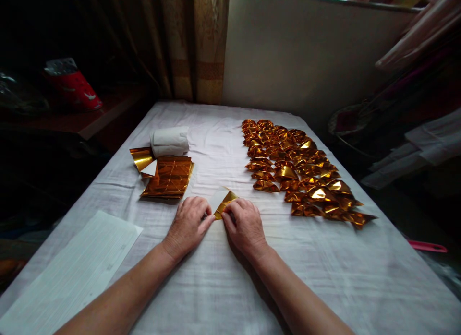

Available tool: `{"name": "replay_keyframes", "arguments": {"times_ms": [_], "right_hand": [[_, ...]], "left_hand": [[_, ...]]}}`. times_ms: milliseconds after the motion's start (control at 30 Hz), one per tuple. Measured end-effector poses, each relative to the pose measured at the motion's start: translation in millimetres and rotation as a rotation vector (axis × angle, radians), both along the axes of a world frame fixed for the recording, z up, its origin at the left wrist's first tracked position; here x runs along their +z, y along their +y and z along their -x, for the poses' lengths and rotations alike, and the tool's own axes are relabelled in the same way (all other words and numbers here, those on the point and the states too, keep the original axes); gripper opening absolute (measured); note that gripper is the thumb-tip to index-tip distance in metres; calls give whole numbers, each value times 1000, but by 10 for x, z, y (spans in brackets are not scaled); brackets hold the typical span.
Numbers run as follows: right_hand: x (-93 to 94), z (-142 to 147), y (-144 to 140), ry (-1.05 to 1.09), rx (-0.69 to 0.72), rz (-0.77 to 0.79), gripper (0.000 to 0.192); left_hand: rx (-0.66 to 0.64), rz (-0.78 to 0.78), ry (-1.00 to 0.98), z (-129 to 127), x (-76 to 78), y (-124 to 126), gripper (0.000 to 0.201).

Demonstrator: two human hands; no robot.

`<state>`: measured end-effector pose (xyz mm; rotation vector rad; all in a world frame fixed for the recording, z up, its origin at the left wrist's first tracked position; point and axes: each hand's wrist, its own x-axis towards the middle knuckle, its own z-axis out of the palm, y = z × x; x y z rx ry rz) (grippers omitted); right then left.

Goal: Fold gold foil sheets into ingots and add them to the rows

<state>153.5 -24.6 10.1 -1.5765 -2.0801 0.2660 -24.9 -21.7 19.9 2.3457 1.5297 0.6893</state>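
Pinching one gold foil sheet [222, 202] at table centre, you've got both hands on it: your left hand [188, 225] sits at 9 o'clock of the sheet, thumb and fingers closed together on its lower left edge, and your right hand [244, 225] sits at 4 o'clock, fingers closed on the lower right edge. The two hands nearly meet, thumbs just beside each other under the sheet. The sheet lies partly folded on the white tablecloth [317, 277], gold face to the right, pale backing showing at its upper left. At 11 o'clock of your hands lies a flat stack of gold sheets [169, 177], near but not touching your left hand. A loose curled gold sheet [142, 158] lies touching the stack's upper left corner, and a white paper roll [170, 141] rests just beyond the stack at 12 o'clock of it. At 1 to 2 o'clock of your hands a big spread of folded gold pieces [300, 169] runs in rows from the far edge down towards the right, well apart from your right hand. At 8 o'clock, near the table's left edge, a white printed sheet [77, 272] lies flat, beside your left forearm. Off the table at far left a red packet [74, 88] sits in the dark.
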Motion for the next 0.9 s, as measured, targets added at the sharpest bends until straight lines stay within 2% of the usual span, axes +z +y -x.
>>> {"name": "replay_keyframes", "arguments": {"times_ms": [467,600,667,767,900], "right_hand": [[-34,-26,14,52,16,3,8],[-33,-23,10,64,15,-15,9],[-31,-19,6,62,18,-25,8],[-34,-16,3,59,23,-33,8],[-58,-62,18,120,51,-65,9]], "left_hand": [[-57,58,-45,93,14,6,5],[-25,3,-34,48,-2,-27,2],[-16,-50,-8,21,-15,-45,8],[-32,-110,36,-1,-31,-62,15],[-54,-162,67,-2,-35,-63,12]]}}
